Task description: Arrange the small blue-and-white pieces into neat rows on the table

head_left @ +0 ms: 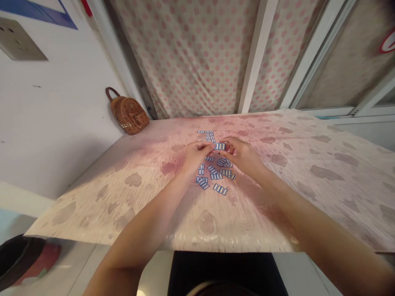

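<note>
Between my two hands, just above the table, is a small blue-and-white striped piece [220, 146]. My left hand [197, 155] pinches its left end with thumb and fingertips. At its right end, the thumb and forefinger of my right hand [242, 154] close on it. Behind the hands, several similar pieces lie lined up in a short column [210, 135]. Nearer to me, between my wrists, more striped pieces [216, 176] lie scattered, some overlapping. What the pieces are made of is too small to tell.
A patterned pinkish cloth [308, 164] covers the table. At the back left corner a small brown backpack [129, 114] leans by the wall. A dotted curtain [191, 57] hangs behind the far edge. Part of a dark and red object [37, 263] shows at lower left.
</note>
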Available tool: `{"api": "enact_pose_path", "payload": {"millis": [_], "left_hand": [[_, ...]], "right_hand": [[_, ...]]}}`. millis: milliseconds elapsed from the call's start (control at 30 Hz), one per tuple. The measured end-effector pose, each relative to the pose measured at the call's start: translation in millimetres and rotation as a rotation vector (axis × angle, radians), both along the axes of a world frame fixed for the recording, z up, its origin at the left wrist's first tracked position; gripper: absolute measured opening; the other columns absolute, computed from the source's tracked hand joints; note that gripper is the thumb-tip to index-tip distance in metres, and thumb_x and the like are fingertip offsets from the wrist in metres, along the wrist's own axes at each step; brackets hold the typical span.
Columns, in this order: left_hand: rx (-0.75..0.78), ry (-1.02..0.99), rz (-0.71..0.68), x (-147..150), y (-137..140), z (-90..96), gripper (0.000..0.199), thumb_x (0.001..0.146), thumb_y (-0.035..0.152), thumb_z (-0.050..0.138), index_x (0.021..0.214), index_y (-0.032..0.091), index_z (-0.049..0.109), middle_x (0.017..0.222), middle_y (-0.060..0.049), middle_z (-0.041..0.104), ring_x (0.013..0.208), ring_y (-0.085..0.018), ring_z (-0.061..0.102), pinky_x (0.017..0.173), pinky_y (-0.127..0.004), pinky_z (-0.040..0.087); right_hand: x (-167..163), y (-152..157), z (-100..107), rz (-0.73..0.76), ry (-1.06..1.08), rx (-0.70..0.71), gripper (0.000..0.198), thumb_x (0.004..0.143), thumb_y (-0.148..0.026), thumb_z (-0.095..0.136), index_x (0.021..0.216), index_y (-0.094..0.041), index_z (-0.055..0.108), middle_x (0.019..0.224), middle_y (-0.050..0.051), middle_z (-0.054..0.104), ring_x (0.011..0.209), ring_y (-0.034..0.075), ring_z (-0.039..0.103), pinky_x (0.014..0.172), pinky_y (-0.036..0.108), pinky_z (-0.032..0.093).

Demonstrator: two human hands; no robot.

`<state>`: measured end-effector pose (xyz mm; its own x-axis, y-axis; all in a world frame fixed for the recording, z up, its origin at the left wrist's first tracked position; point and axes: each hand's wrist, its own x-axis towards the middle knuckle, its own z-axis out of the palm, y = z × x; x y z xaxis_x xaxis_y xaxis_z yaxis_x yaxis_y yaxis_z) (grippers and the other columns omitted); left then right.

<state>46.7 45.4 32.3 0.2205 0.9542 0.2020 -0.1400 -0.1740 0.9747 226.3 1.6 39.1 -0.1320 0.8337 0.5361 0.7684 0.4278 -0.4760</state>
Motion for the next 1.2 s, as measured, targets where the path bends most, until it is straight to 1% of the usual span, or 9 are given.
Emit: {"api": "enact_pose_path", "payload": {"millis": [67,167,267,400,600,733,933,1067,1200], "left_hand": [[0.014,-0.014,0.065,-1.9,4.1,-0.9,0.017,0.070,0.029,0.078,0.079,0.014,0.077,0.071,-0.003,0.071,0.063,-0.011,0.062,0.067,-0.025,0.051],[0.001,-0.040,0.155,-5.4,9.7,-0.6,0.016,0.069,0.029,0.078,0.076,0.015,0.076,0.069,-0.002,0.070,0.063,-0.012,0.063,0.067,-0.025,0.052],[-0.027,-0.060,0.196,-7.4,12.4,1.1,0.017,0.068,0.029,0.080,0.076,0.014,0.076,0.070,-0.003,0.071,0.064,-0.012,0.064,0.068,-0.026,0.053],[-0.024,-0.060,0.205,-6.5,12.9,1.3,0.016,0.068,0.028,0.080,0.074,0.015,0.075,0.069,-0.003,0.071,0.064,-0.012,0.065,0.067,-0.025,0.053],[-0.021,-0.056,0.193,-4.8,13.4,-1.6,0.012,0.069,0.026,0.077,0.074,0.014,0.075,0.067,-0.002,0.070,0.062,-0.011,0.064,0.065,-0.024,0.052],[-0.008,-0.048,0.193,-5.2,14.5,-4.6,0.015,0.069,0.028,0.077,0.075,0.015,0.075,0.067,-0.002,0.070,0.063,-0.012,0.064,0.066,-0.025,0.053],[0.043,0.003,0.188,-4.9,17.5,-12.4,0.017,0.071,0.031,0.076,0.077,0.015,0.075,0.069,-0.002,0.071,0.064,-0.012,0.063,0.064,-0.024,0.051],[0.072,0.031,0.174,-3.0,17.8,-15.9,0.018,0.072,0.032,0.075,0.077,0.014,0.075,0.070,-0.003,0.071,0.063,-0.013,0.063,0.065,-0.025,0.050],[0.080,0.038,0.151,0.8,9.3,-11.6,0.018,0.074,0.030,0.074,0.082,0.013,0.076,0.075,-0.005,0.073,0.067,-0.014,0.065,0.069,-0.026,0.052]], "right_hand": [[5.9,4.8,-3.8,-0.069,0.025,-0.060,0.025,0.086,-0.023,0.061,0.111,-0.021,0.062,0.087,0.003,0.066,0.073,0.016,0.060,0.068,0.027,0.044],[12.8,12.7,-14.0,-0.202,-0.093,-0.226,0.008,0.086,-0.022,0.059,0.090,-0.018,0.065,0.088,0.006,0.067,0.078,0.018,0.061,0.070,0.028,0.043],[10.2,17.7,-26.6,-0.195,-0.194,-0.354,0.016,0.083,-0.032,0.066,0.086,-0.017,0.065,0.093,0.009,0.067,0.082,0.019,0.062,0.071,0.029,0.043],[-1.5,19.8,-36.6,-0.124,-0.275,-0.322,0.022,0.079,-0.034,0.072,0.090,-0.016,0.065,0.097,0.010,0.066,0.090,0.022,0.061,0.077,0.031,0.043],[-3.6,19.0,-36.4,-0.099,-0.269,-0.231,0.005,0.083,-0.022,0.063,0.080,-0.017,0.063,0.085,0.008,0.065,0.081,0.020,0.059,0.073,0.030,0.041],[1.3,16.4,-31.7,-0.096,-0.208,-0.180,0.019,0.084,-0.012,0.050,0.072,-0.018,0.062,0.081,0.006,0.065,0.077,0.018,0.059,0.070,0.028,0.040],[6.6,11.0,-13.7,-0.129,0.140,-0.119,0.015,0.084,-0.024,0.053,0.070,-0.020,0.059,0.065,0.001,0.060,0.058,0.014,0.052,0.055,0.026,0.036],[-0.6,7.2,-4.4,0.047,0.567,-0.199,0.014,0.084,-0.031,0.057,0.076,-0.020,0.056,0.063,0.000,0.064,0.056,0.013,0.058,0.058,0.027,0.046],[-10.7,2.4,-3.8,0.106,0.741,-0.276,0.016,0.081,-0.031,0.064,0.077,-0.020,0.053,0.068,0.003,0.070,0.056,0.014,0.064,0.060,0.029,0.053]]}}
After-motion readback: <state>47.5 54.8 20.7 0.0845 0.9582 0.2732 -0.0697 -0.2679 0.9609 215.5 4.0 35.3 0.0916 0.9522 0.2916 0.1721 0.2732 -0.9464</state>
